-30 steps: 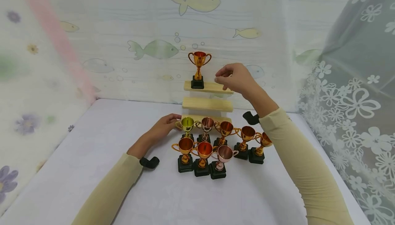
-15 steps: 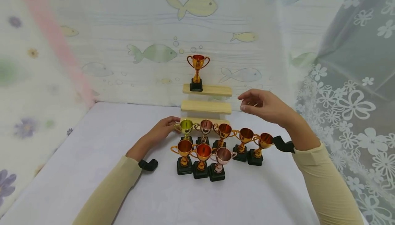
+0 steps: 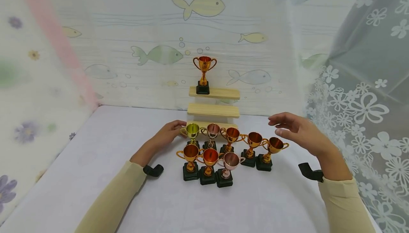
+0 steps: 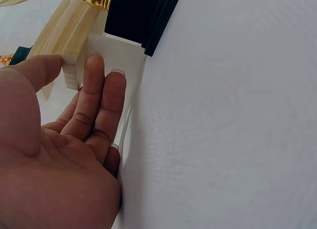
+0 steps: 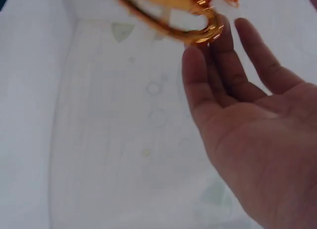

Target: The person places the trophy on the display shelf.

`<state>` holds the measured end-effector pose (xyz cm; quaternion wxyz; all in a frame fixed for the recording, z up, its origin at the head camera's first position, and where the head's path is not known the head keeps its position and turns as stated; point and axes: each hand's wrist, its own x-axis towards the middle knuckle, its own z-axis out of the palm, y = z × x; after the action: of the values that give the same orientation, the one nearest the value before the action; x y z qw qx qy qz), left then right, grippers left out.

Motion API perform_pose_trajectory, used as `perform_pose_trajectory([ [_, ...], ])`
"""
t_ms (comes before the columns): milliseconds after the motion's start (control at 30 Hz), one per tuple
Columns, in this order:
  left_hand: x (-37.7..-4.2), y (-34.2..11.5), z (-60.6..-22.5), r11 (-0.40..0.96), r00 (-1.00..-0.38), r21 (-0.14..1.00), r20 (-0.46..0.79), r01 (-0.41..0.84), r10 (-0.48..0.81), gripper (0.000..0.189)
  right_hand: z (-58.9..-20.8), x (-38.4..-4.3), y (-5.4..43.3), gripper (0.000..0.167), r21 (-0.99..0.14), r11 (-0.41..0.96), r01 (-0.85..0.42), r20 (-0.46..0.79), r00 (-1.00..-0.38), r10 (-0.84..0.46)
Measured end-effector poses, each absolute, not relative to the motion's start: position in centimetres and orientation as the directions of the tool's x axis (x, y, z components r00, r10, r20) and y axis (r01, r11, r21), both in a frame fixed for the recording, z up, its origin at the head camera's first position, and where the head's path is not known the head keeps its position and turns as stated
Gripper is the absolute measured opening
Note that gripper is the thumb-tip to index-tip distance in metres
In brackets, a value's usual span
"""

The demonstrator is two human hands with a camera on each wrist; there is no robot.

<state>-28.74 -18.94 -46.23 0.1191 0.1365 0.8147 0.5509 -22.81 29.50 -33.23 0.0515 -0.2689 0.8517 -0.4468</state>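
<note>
My left hand (image 3: 166, 134) is at the left end of a stepped wooden shelf (image 3: 213, 110). Up close, its thumb (image 4: 47, 70) touches a plank's end while the other fingers lie fairly straight against the white support. Raised to the right of the trophies, my right hand (image 3: 300, 133) holds nothing, its fingers relaxed and spread. Nearest to it stands an orange-gold trophy (image 3: 272, 149), whose handle (image 5: 198, 36) shows by the fingertips in the right wrist view. An orange-gold trophy (image 3: 203, 70) stands upright at the left of the top plank.
Several trophies crowd before the shelf, among them a yellow-gold trophy (image 3: 192, 131), a rose-coloured trophy (image 3: 230, 161) and a red-orange trophy (image 3: 210, 159). A white cloth (image 3: 153, 204) covers the table. Behind hangs a fish-patterned curtain (image 3: 127, 20); lace (image 3: 364, 112) hangs right.
My right hand has moved away from beside the top plank, rightward and down to the rightmost trophy's side. The left hand stays put. The view shifted slightly.
</note>
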Motion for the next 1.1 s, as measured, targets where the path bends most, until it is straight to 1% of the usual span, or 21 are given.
perform_pose_trajectory([
  [167,-28.7,-19.1,-46.0,0.353,-0.936,0.931,-0.040,0.092,0.349,0.046,-35.2,-22.8,30.8,0.057,-0.835,0.322,-0.446,0.190,-0.783,-0.592],
  [300,-28.6,-19.0,-45.9,0.362,-0.937,0.928,-0.044,0.089,0.345,0.045,-36.5,-22.8,31.4,0.064,-0.845,0.304,-0.440,0.175,-0.764,-0.621],
  [433,-28.4,-18.9,-45.9,0.373,-0.935,0.923,-0.044,0.097,0.351,0.046,-37.7,-22.5,31.7,0.066,-0.830,0.345,-0.438,0.146,-0.767,-0.625],
  [633,-28.4,-18.9,-45.9,0.368,-0.935,0.925,-0.040,0.099,0.351,0.046,-39.7,-22.3,31.5,0.071,-0.759,0.497,-0.420,0.061,-0.806,-0.588],
  [767,-28.3,-18.9,-46.0,0.367,-0.936,0.925,-0.041,0.096,0.350,0.046,-40.9,-22.3,31.2,0.069,-0.787,0.528,-0.319,-0.024,-0.840,-0.542],
  [900,-28.2,-18.8,-46.0,0.359,-0.937,0.929,-0.041,0.092,0.347,0.046,-41.5,-22.4,30.8,0.060,-0.836,0.495,-0.238,-0.065,-0.852,-0.519],
  [1100,-28.2,-18.7,-45.7,0.350,-0.936,0.932,-0.040,0.091,0.349,0.046,-41.8,-22.5,30.2,0.038,-0.852,0.439,-0.285,0.001,-0.840,-0.542],
])
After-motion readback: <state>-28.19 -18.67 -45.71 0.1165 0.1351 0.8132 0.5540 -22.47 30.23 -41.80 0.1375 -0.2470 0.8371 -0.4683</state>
